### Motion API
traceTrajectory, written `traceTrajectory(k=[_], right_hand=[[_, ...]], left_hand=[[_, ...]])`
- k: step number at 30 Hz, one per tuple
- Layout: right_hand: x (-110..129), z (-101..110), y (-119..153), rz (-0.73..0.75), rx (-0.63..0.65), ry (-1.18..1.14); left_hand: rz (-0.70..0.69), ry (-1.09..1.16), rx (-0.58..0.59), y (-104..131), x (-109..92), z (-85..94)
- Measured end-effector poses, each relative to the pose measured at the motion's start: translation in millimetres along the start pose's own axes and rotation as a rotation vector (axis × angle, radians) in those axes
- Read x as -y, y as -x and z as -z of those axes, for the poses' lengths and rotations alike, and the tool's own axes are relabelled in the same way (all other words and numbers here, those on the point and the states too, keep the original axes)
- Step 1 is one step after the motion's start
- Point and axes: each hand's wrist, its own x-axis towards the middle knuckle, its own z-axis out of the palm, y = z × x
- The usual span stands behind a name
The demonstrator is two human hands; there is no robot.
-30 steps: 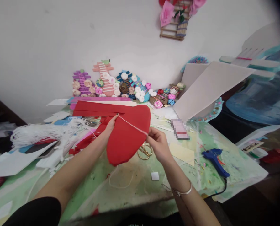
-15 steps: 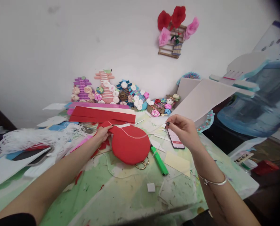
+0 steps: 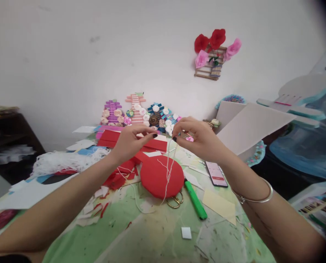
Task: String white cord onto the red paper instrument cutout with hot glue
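My right hand (image 3: 197, 140) is closed in a pinch on a white string (image 3: 167, 177), whose strands dangle in front of a red, round-bodied shape with a narrow neck (image 3: 154, 175). That shape lies flat on the table. To its upper left is my left hand (image 3: 132, 142), raised, with thumb and index finger stretched out and a small gap between their tips. No string shows in it. Gold scissor handles (image 3: 175, 201) stick out from under the red shape. A green marker (image 3: 195, 199) lies just to its right.
Tangled white string (image 3: 66, 162), red strips (image 3: 108, 138) and red scraps (image 3: 119, 177) cover the left side. On the right are a phone (image 3: 216, 173), a cream paper piece (image 3: 220, 205) and leaning grey boards (image 3: 256, 124). A small white square (image 3: 186, 233) lies near the front.
My left hand has let go of the red shape's neck and risen. My right hand has moved left with the string, above the red shape. The view has shifted slightly.
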Motion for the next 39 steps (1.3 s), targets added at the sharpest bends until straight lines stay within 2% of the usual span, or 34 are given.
traceTrajectory(k=[2,4,7,10,15,23,30,39], right_hand=[[4,-10,-5,-0.016,-0.024,0.002],[7,-18,-7,-0.039,-0.055,-0.001],[8,-25,-9,-0.077,-0.077,0.005],[6,-27,-10,-0.124,-0.065,-0.009],[0,-33,-10,-0.181,-0.071,-0.060],[-8,-41,-6,-0.192,-0.069,-0.134],[-13,-46,0,-0.207,-0.052,-0.208],[-13,-47,1,-0.198,-0.066,-0.220]], left_hand=[[-0.183,-0.035,-0.005,-2,-28,-0.3],[-0.318,-0.130,-0.003,-1,-44,0.9],[-0.458,-0.304,-0.018,2,-48,4.8],[-0.524,-0.397,0.019,3,-46,9.0],[-0.560,-0.510,0.072,4,-44,11.4],[-0.578,-0.637,0.036,3,-39,4.4],[-0.578,-0.603,0.007,1,-36,0.1],[-0.520,-0.591,0.045,3,-35,0.8]])
